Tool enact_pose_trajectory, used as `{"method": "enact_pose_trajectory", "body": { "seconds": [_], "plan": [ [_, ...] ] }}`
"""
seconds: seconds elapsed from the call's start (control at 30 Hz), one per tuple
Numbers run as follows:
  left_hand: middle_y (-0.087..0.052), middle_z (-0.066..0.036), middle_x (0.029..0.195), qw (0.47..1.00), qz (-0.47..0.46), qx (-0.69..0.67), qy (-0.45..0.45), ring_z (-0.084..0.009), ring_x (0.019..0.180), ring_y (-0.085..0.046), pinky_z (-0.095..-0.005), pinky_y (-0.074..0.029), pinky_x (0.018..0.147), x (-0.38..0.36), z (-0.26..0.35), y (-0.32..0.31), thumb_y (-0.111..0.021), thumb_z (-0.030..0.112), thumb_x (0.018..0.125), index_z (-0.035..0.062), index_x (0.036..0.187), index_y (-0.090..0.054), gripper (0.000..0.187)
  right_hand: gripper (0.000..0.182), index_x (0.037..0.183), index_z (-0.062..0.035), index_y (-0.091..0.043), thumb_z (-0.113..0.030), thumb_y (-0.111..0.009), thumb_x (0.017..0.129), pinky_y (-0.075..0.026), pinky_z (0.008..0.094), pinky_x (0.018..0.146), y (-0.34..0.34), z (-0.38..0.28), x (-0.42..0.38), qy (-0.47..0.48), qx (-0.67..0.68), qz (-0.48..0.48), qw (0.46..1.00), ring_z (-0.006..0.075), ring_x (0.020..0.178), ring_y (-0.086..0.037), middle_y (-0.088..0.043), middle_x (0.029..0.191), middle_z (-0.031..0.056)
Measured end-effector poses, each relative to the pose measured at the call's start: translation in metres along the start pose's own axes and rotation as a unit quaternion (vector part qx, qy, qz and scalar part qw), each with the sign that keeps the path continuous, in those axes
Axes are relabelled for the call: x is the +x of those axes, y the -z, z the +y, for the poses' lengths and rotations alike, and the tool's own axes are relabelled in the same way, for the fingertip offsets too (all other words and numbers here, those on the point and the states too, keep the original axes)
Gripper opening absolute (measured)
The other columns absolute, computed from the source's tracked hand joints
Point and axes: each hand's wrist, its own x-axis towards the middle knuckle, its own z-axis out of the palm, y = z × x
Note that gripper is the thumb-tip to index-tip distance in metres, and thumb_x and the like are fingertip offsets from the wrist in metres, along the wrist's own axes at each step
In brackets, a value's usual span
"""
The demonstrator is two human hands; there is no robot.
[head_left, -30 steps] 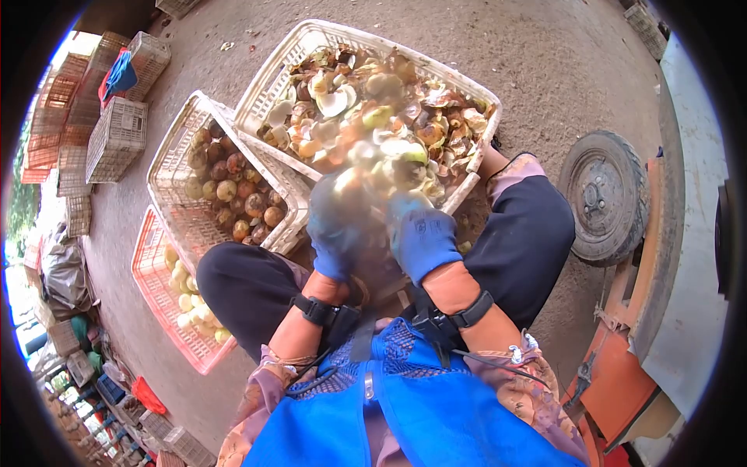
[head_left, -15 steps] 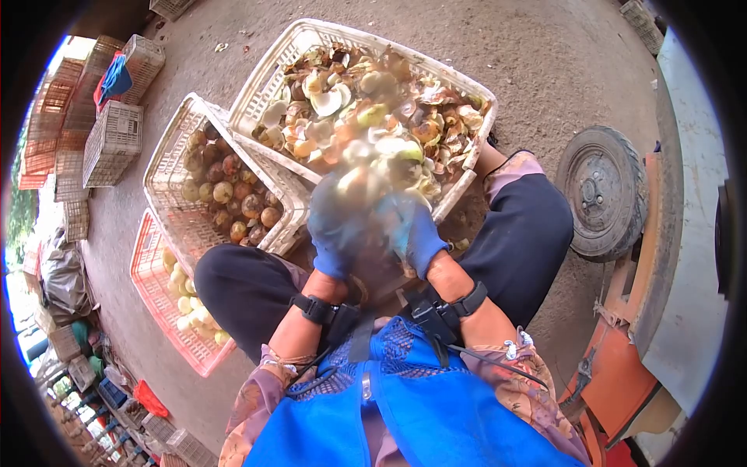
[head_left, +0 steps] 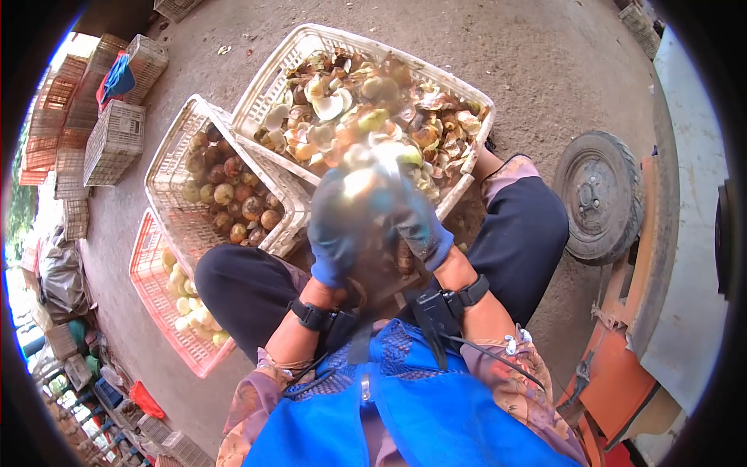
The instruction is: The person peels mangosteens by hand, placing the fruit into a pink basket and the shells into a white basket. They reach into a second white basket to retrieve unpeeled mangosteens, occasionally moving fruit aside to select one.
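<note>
Rough, dusty ground (head_left: 529, 86) is spreading beneath a yard workplace, with stacked crates (head_left: 115, 144) lining one side and a wheel (head_left: 599, 194) standing beyond your right knee. You are sitting before a white crate (head_left: 272, 86) brimming with loose peel (head_left: 311, 128); beside it, a second crate (head_left: 175, 175) is holding brown-skinned onions (head_left: 253, 208), while a red crate (head_left: 156, 265) near your left knee is carrying pale, skinless ones (head_left: 194, 315).

You appear to be in the midst of two-handed work on a single pale round piece (head_left: 359, 183), probably an onion. It is showing as a bright blur at the near edge of the peel, beside the finger end of your gloved left hand (head_left: 334, 226) and on the inner side of your gloved right hand (head_left: 424, 222), which is angling in from the other side. Your right fingers are looking bent, but blur is hiding the tips of both hands, so whether either is gripping the piece cannot be told, nor whether a tool is sitting between them. Judging by this closeness, the next move is calling for a steady left hand and careful placing of the right fingers.
</note>
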Motion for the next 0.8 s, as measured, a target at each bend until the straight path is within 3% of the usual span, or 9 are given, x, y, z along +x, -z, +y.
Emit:
{"method": "enact_pose_trajectory", "body": {
  "seconds": [0.23, 0.37, 0.43, 0.47, 0.5, 0.57, 0.7, 0.73, 0.8],
  "plan": [
    [-0.053, -0.016, 0.133, 0.911, -0.025, -0.319, 0.26, -0.0204, 0.118, -0.054, -0.0316, -0.042, 0.103, 0.018, 0.061, -0.003, -0.071, 0.007, 0.08, -0.0049, 0.125, -0.05, 0.051, 0.034, 0.121, -0.0013, -0.059, -0.014, -0.062, 0.089, -0.05, 0.0237, 0.078, -0.005, -0.012, -0.003, 0.087, -0.136, -0.016, 0.987, 0.0152, 0.092, -0.061, -0.061, 0.109, 0.0086],
    [-0.057, -0.013, 0.124, 0.946, -0.203, 0.236, 0.089, -0.0254, 0.109, -0.057, -0.0321, -0.047, 0.096, 0.003, 0.018, 0.033, -0.067, 0.01, 0.085, -0.0031, 0.122, -0.053, 0.042, 0.034, 0.117, -0.0014, -0.06, -0.018, -0.064, 0.088, -0.052, 0.0299, 0.074, -0.017, -0.004, 0.001, 0.215, -0.256, -0.027, 0.942, 0.0223, 0.096, -0.063, -0.06, 0.12, 0.0128],
    [-0.059, -0.013, 0.121, 0.836, -0.027, -0.377, 0.397, -0.0281, 0.108, -0.058, -0.0352, -0.047, 0.096, 0.0, -0.009, 0.043, -0.066, 0.016, 0.086, 0.0006, 0.124, -0.053, 0.043, 0.028, 0.112, -0.0039, -0.063, -0.018, -0.063, 0.087, -0.051, 0.0387, 0.07, -0.016, -0.009, -0.001, 0.229, -0.161, -0.049, 0.959, 0.0319, 0.094, -0.064, -0.057, 0.127, 0.0175],
    [-0.061, -0.014, 0.118, 0.97, -0.085, 0.048, 0.224, -0.029, 0.106, -0.059, -0.0404, -0.05, 0.092, -0.008, -0.014, 0.046, -0.064, 0.019, 0.089, 0.004, 0.123, -0.054, 0.039, 0.028, 0.112, -0.0039, -0.063, -0.018, -0.063, 0.087, -0.051, 0.0387, 0.07, -0.012, -0.017, -0.003, 0.229, -0.159, -0.054, 0.959, 0.0319, 0.094, -0.064, -0.057, 0.127, 0.0175],
    [-0.061, -0.014, 0.118, 0.97, -0.08, 0.05, 0.224, -0.029, 0.106, -0.059, -0.0404, -0.05, 0.092, -0.012, -0.018, 0.05, -0.064, 0.019, 0.089, 0.004, 0.123, -0.054, 0.039, 0.038, 0.122, -0.0046, -0.058, -0.016, -0.064, 0.086, -0.052, 0.0372, 0.078, -0.006, -0.028, -0.006, 0.221, -0.298, -0.048, 0.927, 0.0314, 0.101, -0.063, -0.059, 0.126, 0.0173],
    [-0.061, -0.014, 0.118, 0.795, 0.07, -0.434, 0.418, -0.0293, 0.106, -0.06, -0.0459, -0.051, 0.091, 0.003, 0.012, 0.038, -0.063, 0.022, 0.089, 0.0056, 0.125, -0.054, 0.04, 0.05, 0.132, -0.0052, -0.053, -0.014, -0.066, 0.084, -0.052, 0.0358, 0.086, 0.0, -0.036, -0.014, 0.21, -0.43, -0.043, 0.877, 0.0309, 0.109, -0.062, -0.06, 0.125, 0.0172],
    [-0.059, -0.014, 0.123, 0.693, -0.013, -0.587, 0.418, -0.0261, 0.113, -0.057, -0.0439, -0.048, 0.097, 0.007, 0.017, 0.043, -0.062, 0.016, 0.089, 0.0035, 0.129, -0.051, 0.043, 0.033, 0.116, -0.0102, -0.06, -0.015, -0.063, 0.084, -0.053, 0.0437, 0.071, -0.005, -0.035, -0.017, 0.191, -0.461, -0.107, 0.86, 0.0347, 0.088, -0.065, -0.067, 0.091, 0.0142],
    [-0.059, -0.014, 0.123, 0.694, -0.012, -0.588, 0.416, -0.0261, 0.113, -0.057, -0.0439, -0.048, 0.097, 0.003, 0.024, 0.042, -0.062, 0.016, 0.089, 0.0035, 0.129, -0.051, 0.043, 0.024, 0.106, -0.0101, -0.06, -0.016, -0.06, 0.083, -0.048, 0.0424, 0.064, -0.008, -0.032, -0.017, 0.234, -0.496, -0.099, 0.83, 0.0325, 0.076, -0.062, -0.063, 0.082, 0.0132],
    [-0.057, -0.012, 0.126, 0.909, -0.022, -0.307, 0.283, -0.022, 0.117, -0.053, -0.0345, -0.043, 0.103, -0.015, 0.041, 0.04, -0.059, -0.001, 0.084, 0.002, 0.132, -0.049, 0.049, 0.017, 0.097, -0.01, -0.059, -0.018, -0.058, 0.082, -0.043, 0.0412, 0.056, -0.01, -0.028, -0.015, 0.276, -0.531, -0.087, 0.796, 0.0303, 0.063, -0.059, -0.06, 0.074, 0.0122]
  ]
}}
